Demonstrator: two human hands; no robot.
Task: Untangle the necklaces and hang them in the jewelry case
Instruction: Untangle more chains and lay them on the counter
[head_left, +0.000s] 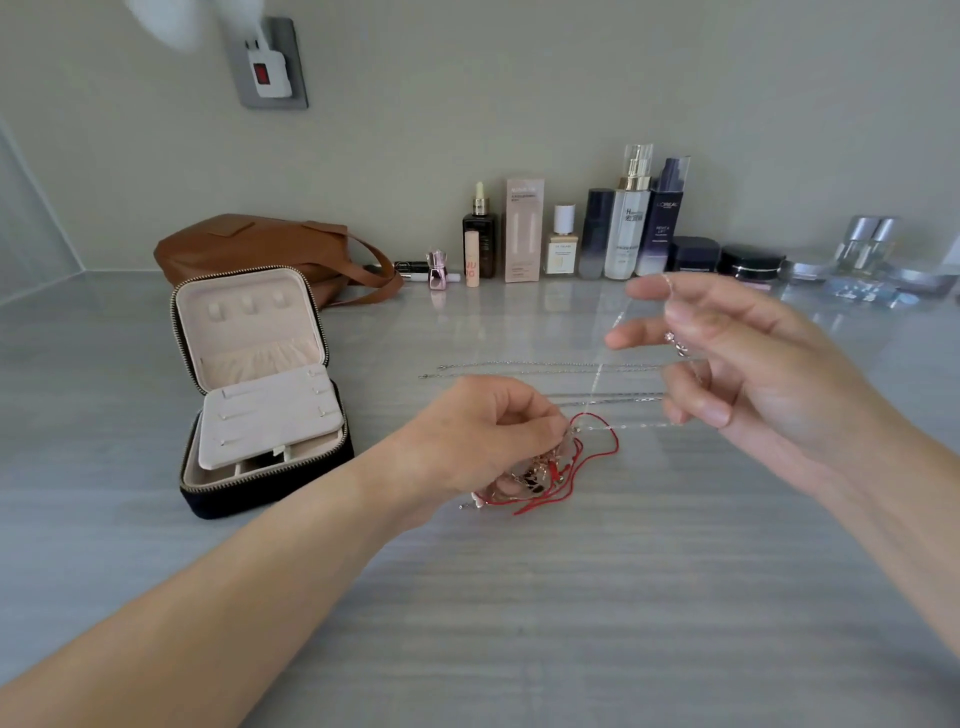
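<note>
Red cord and rose-gold links form the tangle (540, 467) that the left hand (483, 431) pinches down on the grey streaked counter (571, 597). The right hand (737, 364), raised and well apart, holds a fine silver chain (596, 384) drawn out of it. Untangling is under way, I judge; next comes a gentle pull, no jerk. Two freed chains (519, 368) lie beyond the left hand, with the open jewelry case (260, 493) to its left. Cosmetic bottles (631, 228) and a brown bag (249, 244) line the wall.
</note>
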